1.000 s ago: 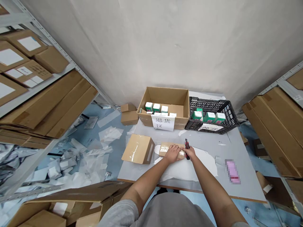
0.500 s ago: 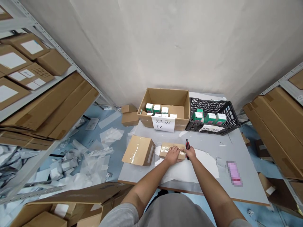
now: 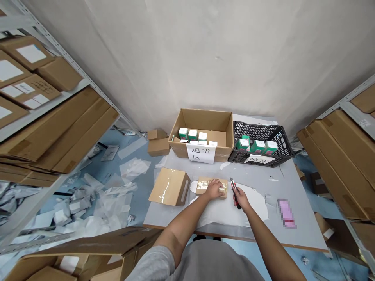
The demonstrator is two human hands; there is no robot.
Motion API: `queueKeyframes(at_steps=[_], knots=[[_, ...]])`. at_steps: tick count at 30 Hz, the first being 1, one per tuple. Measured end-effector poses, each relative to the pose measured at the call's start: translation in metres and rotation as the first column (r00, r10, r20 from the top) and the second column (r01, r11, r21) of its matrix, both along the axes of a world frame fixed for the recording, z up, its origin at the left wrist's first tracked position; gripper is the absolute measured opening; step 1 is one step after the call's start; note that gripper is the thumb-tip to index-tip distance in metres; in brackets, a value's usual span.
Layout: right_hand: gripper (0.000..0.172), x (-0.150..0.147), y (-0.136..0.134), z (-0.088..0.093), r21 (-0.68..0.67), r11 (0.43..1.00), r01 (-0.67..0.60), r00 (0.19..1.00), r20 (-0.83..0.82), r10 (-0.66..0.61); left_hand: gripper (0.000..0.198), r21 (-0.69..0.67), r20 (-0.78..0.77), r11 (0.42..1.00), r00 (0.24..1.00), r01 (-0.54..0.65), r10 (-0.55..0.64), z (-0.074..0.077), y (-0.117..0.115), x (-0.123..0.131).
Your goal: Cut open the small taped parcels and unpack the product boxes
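Cardboard parcel half hidden under spread left hand; right hand pinching utility knife

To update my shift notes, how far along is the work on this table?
Done: one taped cardboard box sits closed on the table. In hand: the left hand rests on a small taped package, and the right hand holds a utility knife. Left: green and white cartons stand in the open cardboard box, and more cartons sit in the black plastic crate.
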State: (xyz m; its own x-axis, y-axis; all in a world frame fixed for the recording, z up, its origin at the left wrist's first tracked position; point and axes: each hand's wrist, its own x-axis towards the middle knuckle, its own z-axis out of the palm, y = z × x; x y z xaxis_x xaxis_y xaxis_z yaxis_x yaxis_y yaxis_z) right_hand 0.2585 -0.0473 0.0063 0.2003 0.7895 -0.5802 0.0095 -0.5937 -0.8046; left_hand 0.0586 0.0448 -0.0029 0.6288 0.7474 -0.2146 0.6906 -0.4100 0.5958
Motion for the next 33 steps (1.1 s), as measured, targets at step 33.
queueKeyframes(at_steps=[33], knots=[[0.038,-0.031,-0.041,-0.007,-0.049,0.996,-0.081,0.988,0.131,0.087,0.024,-0.112,0.059,0.98,0.983,-0.164,0.171,-0.002,0.003,0.011]])
